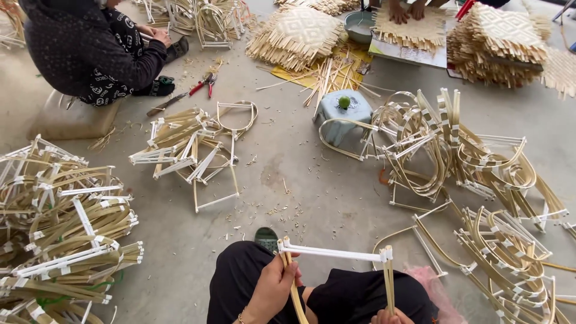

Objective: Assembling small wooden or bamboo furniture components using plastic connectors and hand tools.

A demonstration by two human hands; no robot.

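Bamboo frame (336, 254): one, at 6 o'clock over the lap, white-taped crossbar up.
Left hand (273, 287): clamped on its left strip.
Right hand (387, 316): gripping its right strip.
Frame piles: three, at 9 (60, 234), 11 (192, 147), 3 o'clock (468, 174).
Stool (342, 117): one, grey-blue.
Floor (312, 180): bare concrete, littered with shavings.

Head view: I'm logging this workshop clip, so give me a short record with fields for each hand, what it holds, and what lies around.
Left hand: left hand, fingers closed round one leg of the bamboo frame
Right hand: right hand, at the bottom edge, grips the frame's other leg
Frame: white-taped crossbar on top, held over the lap
Left of person: stack of frames
Right: heap of curved frames
Floor middle: small plastic stool, red-handled shears
Others: seated person; another person's hands on a woven mat
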